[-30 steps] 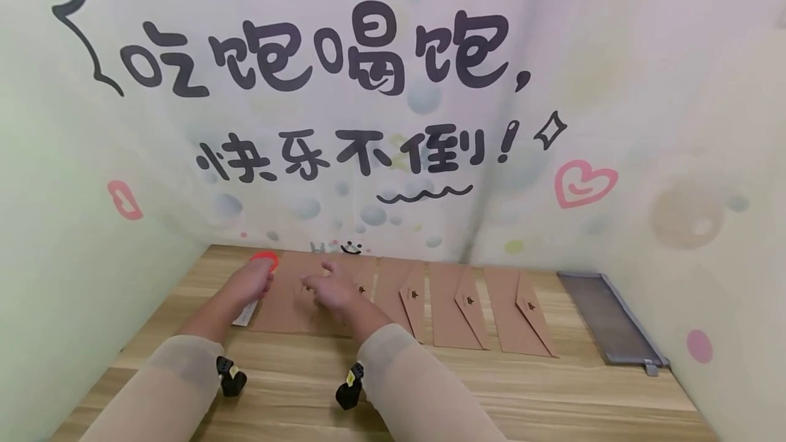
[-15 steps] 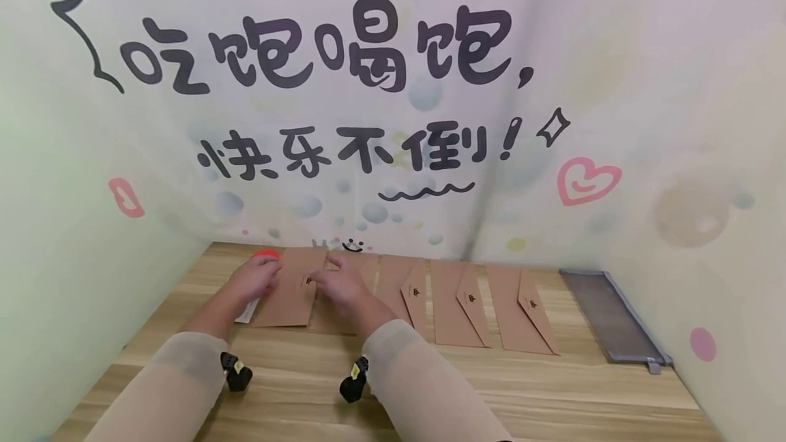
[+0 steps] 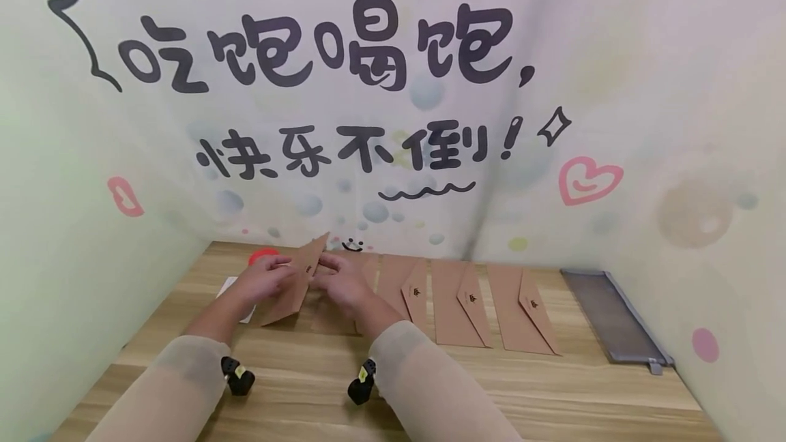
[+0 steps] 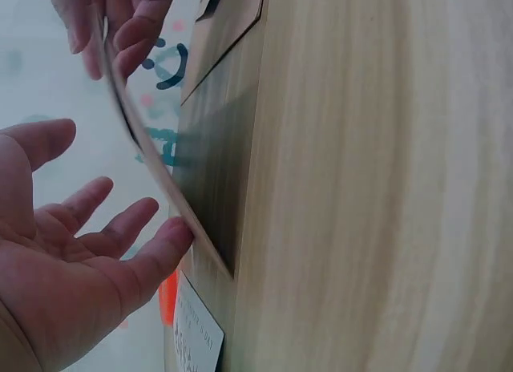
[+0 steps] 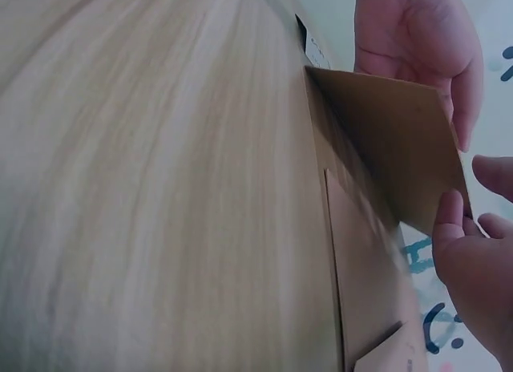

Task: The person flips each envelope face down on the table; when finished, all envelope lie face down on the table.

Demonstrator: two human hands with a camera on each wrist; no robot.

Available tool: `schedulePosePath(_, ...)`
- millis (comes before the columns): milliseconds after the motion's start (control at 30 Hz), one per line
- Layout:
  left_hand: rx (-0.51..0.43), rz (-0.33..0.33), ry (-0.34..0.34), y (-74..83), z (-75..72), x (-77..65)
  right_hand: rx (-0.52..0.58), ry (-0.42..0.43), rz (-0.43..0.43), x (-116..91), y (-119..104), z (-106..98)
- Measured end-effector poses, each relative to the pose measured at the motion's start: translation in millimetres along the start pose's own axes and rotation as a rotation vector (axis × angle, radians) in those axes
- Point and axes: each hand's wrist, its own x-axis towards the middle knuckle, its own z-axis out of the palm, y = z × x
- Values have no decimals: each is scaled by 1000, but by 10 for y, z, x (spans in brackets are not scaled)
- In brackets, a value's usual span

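Printed pale wall at twelve o'clock in the head view; wood-grain table spread below, toward six. Take the tilted brown envelope as the clock's centre from here on. Right side high, low left edge close to the table; cannot tell about contact there. Slightly bowed, as seen from the left wrist. Right hand at three o'clock, pinching the high edge of the envelope, digits on both faces. Left hand at nine, fingers spread, one tip seemingly against the low side, no grip. Red item at ten, partly behind the left hand; white card between eight and nine, partly behind it too. Four more envelopes flat in a row from four o'clock toward three, the nearest partly hidden by the right hand; mesh pouch farther out at three.

For a clean tilt, pinch lightly and near the edge; squeezed harder, likely to crease, judging by the bow. Brace the low side with spread left fingertips rather than clamping down. Mind the nearest flat envelope under the right hand, easy to drag, and steer the left clear of the white card.
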Motion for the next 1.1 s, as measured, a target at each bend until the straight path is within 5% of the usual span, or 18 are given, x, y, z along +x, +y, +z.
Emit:
schedulePosePath(233,-105,22,-69,60,57,-63,-120,-70,-45,-112,-112,77)
schedulePosePath(533,-124,43,-63,139,77,-103,9,-133,0,-122,-89,178)
schedulePosePath(833,-104,101,57,215,-6,-113,-44,-169,65,-156,-23,185)
schedulePosePath(1100,-54,90,179,32,-144,-72,-90,-118,135,-144,15,145)
